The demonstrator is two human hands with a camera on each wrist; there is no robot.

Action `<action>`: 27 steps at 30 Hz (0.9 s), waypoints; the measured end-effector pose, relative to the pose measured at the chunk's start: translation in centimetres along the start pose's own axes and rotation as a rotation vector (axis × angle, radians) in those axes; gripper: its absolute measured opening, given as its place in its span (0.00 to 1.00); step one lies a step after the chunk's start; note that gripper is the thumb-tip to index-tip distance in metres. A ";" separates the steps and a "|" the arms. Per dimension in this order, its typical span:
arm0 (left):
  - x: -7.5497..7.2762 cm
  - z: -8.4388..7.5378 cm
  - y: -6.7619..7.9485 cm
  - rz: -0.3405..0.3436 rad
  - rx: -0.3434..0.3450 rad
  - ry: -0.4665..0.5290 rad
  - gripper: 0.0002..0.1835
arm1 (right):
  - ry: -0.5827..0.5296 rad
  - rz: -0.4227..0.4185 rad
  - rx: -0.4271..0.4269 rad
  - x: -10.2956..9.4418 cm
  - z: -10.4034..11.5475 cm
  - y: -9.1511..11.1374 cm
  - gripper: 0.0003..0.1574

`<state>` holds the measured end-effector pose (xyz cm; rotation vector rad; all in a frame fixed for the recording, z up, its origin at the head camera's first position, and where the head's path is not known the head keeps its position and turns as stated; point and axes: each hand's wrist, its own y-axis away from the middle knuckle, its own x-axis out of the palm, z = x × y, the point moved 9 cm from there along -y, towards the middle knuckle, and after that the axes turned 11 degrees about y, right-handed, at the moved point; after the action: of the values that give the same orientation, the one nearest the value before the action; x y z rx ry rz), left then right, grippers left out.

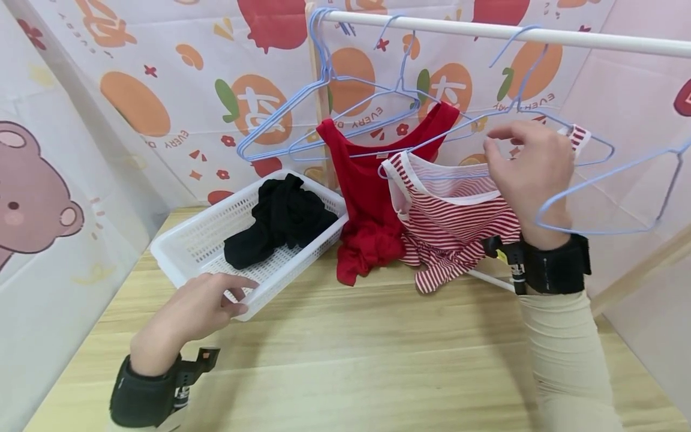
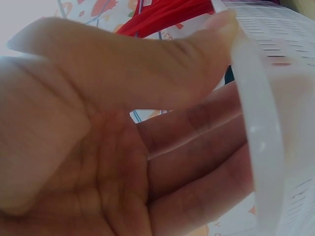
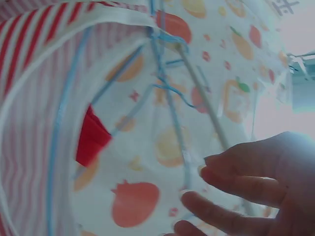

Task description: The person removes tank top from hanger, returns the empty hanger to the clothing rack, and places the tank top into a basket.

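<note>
My left hand [image 1: 197, 309] holds the near rim of a white plastic basket [image 1: 180, 231]; in the left wrist view the thumb [image 2: 197, 64] meets one side of the rim [image 2: 263, 147] and the fingers go behind it. Crumpled black clothing [image 1: 291, 216] lies in the basket. My right hand [image 1: 531, 165] is raised in front of a red-and-white striped top [image 1: 453, 222] on a blue hanger [image 1: 518, 107]. Its fingers are loosely bent, with nothing visible between them. To the left, a red sleeveless top [image 1: 367, 186] hangs on another blue hanger [image 1: 400, 90].
A white rod [image 1: 448, 27] runs across the top. More blue hangers [image 1: 286, 111] hang at its left end, and one [image 1: 599, 231] is close on the right. The lower parts of both tops bunch on the wooden table [image 1: 345, 366]. Fruit-print cloth [image 1: 205, 36] covers the back.
</note>
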<state>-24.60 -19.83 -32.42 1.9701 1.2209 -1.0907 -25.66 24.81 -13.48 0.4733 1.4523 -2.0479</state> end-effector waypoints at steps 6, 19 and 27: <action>-0.2 -0.1 0.0 -0.005 0.001 -0.002 0.20 | 0.022 -0.029 0.055 -2.3 -1.0 0.9 0.20; 0.1 0.1 0.1 0.016 -0.039 0.004 0.20 | 0.100 0.006 0.233 -3.7 -4.2 1.8 0.25; -0.1 -0.2 0.2 -0.011 0.001 -0.001 0.19 | 0.109 -0.103 0.456 -6.0 -6.4 3.5 0.29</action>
<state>-24.39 -19.78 -32.23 1.9653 1.2320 -1.0981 -19.04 31.50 -14.71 0.7133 1.0786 -2.4779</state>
